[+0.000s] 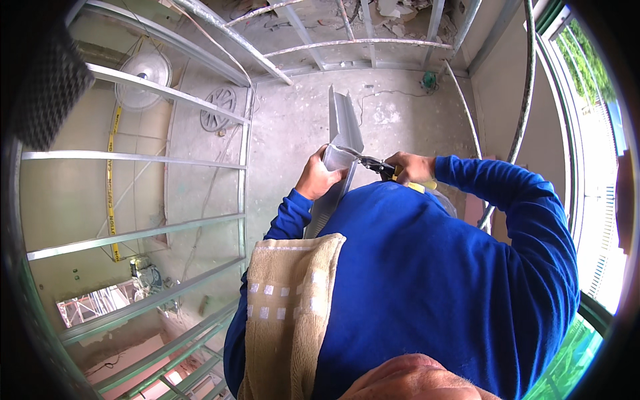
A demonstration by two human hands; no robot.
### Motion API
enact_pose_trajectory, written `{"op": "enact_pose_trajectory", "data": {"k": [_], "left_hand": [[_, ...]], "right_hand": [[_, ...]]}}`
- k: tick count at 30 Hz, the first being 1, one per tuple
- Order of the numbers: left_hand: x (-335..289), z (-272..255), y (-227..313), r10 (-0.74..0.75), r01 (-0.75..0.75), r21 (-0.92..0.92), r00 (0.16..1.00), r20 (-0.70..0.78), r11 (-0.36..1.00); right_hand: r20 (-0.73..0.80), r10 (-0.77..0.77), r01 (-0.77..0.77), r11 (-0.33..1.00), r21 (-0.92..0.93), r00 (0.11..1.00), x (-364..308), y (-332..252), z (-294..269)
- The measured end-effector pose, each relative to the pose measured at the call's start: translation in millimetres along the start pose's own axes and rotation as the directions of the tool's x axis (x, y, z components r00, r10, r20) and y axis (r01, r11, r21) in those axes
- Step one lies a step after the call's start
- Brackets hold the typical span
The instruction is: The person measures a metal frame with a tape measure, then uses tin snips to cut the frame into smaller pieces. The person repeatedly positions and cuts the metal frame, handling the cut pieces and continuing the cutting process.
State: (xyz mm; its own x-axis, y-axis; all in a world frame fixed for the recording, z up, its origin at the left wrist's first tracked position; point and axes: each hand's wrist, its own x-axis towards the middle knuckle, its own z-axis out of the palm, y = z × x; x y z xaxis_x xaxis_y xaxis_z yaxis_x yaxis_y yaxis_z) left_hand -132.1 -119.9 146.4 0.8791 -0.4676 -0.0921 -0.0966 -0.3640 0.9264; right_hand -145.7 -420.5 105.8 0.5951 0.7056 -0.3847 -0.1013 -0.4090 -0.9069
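Observation:
A long grey metal stud channel (348, 123) runs away in front of my chest, with its near part passing down beside my body. My left hand (317, 175) grips the channel by its side, fingers wrapped over the edge. In my right hand (413, 167) is a pair of tin snips (377, 166) with yellow handles. The jaws of the snips meet the channel's edge just right of my left hand; whether they are closed through the metal cannot be made out. A tan towel (287, 300) hangs over my left shoulder, on a blue long-sleeved shirt.
Metal stud framing (200, 163) stands along the left. A round slotted disc (219, 109) lies on the concrete floor beyond it. Rubble (397, 8) sits at the far end. Conduit pipes (527, 87) rise at the right, before a bright window (593, 167).

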Motion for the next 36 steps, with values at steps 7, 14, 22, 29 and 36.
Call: {"op": "enact_pose_trajectory", "data": {"k": [7,14,22,29,36], "left_hand": [[2,4,-5,-0.021,0.021,-0.033,1.000,-0.018,0.999],[3,10,-7,-0.047,0.046,-0.039,0.998,-0.031,0.998],[1,14,3,-0.014,0.015,0.031,0.999,-0.032,0.999],[3,19,0,-0.068,0.069,-0.051,0.998,0.019,0.996],[5,22,1,-0.064,0.065,-0.045,0.998,0.030,0.997]], "right_hand": [[-0.050,-0.046,0.050,0.996,0.074,0.998,10,21,16],[0.138,0.129,-0.161,0.952,0.259,0.982,4,21,10],[-0.027,0.054,-0.054,0.998,-0.037,0.998,-10,5,10],[0.006,0.142,-0.142,0.985,0.093,0.990,-22,11,10],[0.103,0.153,-0.176,0.946,0.272,0.983,-36,4,5]]}}
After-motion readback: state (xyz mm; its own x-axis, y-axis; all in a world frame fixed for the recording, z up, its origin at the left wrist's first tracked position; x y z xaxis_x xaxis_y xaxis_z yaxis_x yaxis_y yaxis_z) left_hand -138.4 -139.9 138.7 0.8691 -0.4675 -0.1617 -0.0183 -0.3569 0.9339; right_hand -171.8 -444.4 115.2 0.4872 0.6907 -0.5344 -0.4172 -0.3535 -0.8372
